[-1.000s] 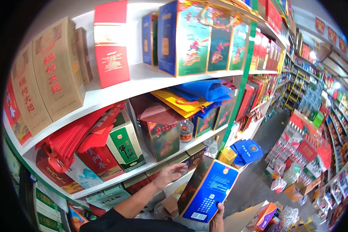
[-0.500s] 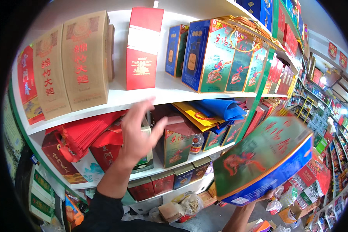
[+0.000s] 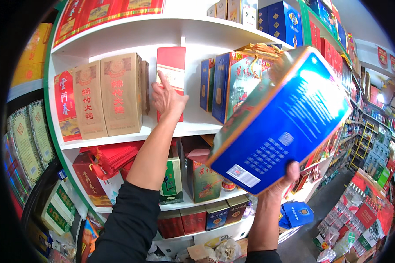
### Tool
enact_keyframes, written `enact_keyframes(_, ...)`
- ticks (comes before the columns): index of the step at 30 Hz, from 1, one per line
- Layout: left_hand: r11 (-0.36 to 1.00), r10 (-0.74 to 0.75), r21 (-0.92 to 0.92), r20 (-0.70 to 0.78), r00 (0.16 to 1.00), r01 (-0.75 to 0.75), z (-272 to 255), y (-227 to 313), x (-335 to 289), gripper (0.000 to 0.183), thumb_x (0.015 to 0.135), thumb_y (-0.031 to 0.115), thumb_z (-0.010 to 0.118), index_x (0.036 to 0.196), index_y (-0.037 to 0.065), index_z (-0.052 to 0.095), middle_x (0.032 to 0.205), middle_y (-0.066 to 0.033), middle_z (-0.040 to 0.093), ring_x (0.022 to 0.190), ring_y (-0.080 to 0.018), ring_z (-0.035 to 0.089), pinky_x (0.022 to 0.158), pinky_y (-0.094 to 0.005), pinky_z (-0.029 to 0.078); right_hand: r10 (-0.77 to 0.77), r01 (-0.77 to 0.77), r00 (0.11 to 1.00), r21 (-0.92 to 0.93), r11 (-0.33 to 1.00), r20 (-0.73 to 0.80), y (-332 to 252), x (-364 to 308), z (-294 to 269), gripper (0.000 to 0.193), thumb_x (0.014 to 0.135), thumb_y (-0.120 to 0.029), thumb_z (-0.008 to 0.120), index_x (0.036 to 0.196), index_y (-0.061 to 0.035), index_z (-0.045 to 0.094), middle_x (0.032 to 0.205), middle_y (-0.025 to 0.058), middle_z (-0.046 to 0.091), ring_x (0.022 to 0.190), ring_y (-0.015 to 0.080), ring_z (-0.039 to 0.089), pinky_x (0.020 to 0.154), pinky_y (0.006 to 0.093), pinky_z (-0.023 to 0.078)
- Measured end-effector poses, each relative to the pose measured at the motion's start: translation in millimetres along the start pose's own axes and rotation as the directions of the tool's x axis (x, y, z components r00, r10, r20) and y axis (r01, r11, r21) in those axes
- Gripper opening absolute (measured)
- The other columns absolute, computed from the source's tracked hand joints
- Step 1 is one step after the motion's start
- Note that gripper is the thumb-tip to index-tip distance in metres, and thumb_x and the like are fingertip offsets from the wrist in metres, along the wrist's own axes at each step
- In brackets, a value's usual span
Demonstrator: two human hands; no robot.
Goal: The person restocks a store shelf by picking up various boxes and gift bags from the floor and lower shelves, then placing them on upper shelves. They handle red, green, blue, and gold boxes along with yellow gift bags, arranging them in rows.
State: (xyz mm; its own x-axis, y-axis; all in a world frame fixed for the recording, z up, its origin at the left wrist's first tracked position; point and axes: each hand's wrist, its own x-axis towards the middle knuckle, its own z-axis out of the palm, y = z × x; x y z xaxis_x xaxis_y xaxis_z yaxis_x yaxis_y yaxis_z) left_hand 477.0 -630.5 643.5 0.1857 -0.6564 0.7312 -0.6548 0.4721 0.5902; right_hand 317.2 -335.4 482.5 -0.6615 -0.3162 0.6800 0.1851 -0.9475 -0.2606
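Note:
My right hand [image 3: 281, 184] grips a large gift box [image 3: 289, 118] by its lower end. The box is tilted, with its blue printed side facing me and a green side turned left. On the middle shelf stands a tall red and white box [image 3: 171, 63]. My left hand [image 3: 169, 97] is in front of its lower part, fingers spread and thumb out to the right; whether they touch it I cannot tell. Left of that hand are tan cartons [image 3: 120, 94]. Similar blue and green gift boxes [image 3: 241, 83] stand to the right, partly behind the held one.
White shelves [image 3: 149, 136] with green edging hold many boxes. Red bags [image 3: 116, 155] lie on the lower shelf's boxes. A blue bag [image 3: 298, 214] lies at the lower right. Bagged goods [image 3: 226, 250] are on the floor below; stacked packs [image 3: 351, 210] stand across the aisle.
My left hand has risen to the red and white box. The gift box in my right hand has come up and turned its blue side toward me. Blue and yellow bags no longer show on the lower shelf.

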Motion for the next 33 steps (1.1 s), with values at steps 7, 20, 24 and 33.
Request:
enact_keyframes(7, 0.996, 0.065, 0.065, -0.169, 0.983, -0.055, -39.4, -23.4, -18.1, 0.145, 0.074, 0.036, 0.101, 0.188, 0.021, 0.013, 0.167, -0.0266, 0.044, 0.146, -0.0473, 0.057, 0.119, -0.0583, 0.05, -0.342, 0.402, 0.913, -0.344, 0.848, 0.224, 35.3, 54.0, 87.8, 0.142, 0.074, -0.051, 0.108, 0.182, -0.0022, 0.03, 0.163, 0.0188, 0.055, 0.148, 0.0322, 0.059, 0.126, 0.0452, 0.046)
enact_keyframes(20, 0.735, 0.414, -0.192, -0.633, 0.654, -0.651, -17.6, -69.4, -67.2, 0.057, 0.101, 0.011, 0.076, 0.155, -0.002, 0.062, 0.155, -0.0268, 0.062, 0.142, -0.0485, 0.06, 0.12, -0.0574, 0.05, -0.416, 0.372, 0.848, -0.928, 0.024, 0.329, 165.8, 92.5, 139.2, 0.136, 0.067, -0.057, 0.103, 0.178, -0.0119, 0.039, 0.159, 0.0378, 0.043, 0.148, 0.058, 0.045, 0.126, 0.0672, 0.036)
enact_keyframes(24, 0.596, 0.541, -0.387, -0.454, 0.708, -0.703, -10.6, -76.5, -73.1, 0.038, 0.103, 0.005, 0.072, 0.14, -0.002, 0.072, 0.127, -0.0235, 0.078, 0.121, -0.0435, 0.076, 0.105, -0.0517, 0.061, -0.434, 0.282, 0.859, -0.958, -0.044, 0.273, 204.3, 93.9, 139.9, 0.142, 0.072, -0.069, 0.101, 0.182, -0.0119, 0.031, 0.169, 0.0437, 0.032, 0.156, 0.0615, 0.035, 0.127, 0.073, 0.03)
enact_keyframes(33, 0.778, 0.496, -0.468, 0.048, 0.867, -0.419, -16.4, -71.2, -67.4, 0.058, 0.1, 0.016, 0.07, 0.153, -0.008, 0.065, 0.116, -0.0326, 0.081, 0.107, -0.0494, 0.08, 0.096, -0.0586, 0.063, -0.261, 0.407, 0.859, -0.897, -0.173, 0.44, 206.9, 98.6, 123.2, 0.117, 0.09, -0.062, 0.093, 0.177, -0.0035, 0.04, 0.168, 0.0479, 0.035, 0.152, 0.0631, 0.043, 0.126, 0.0658, 0.037)
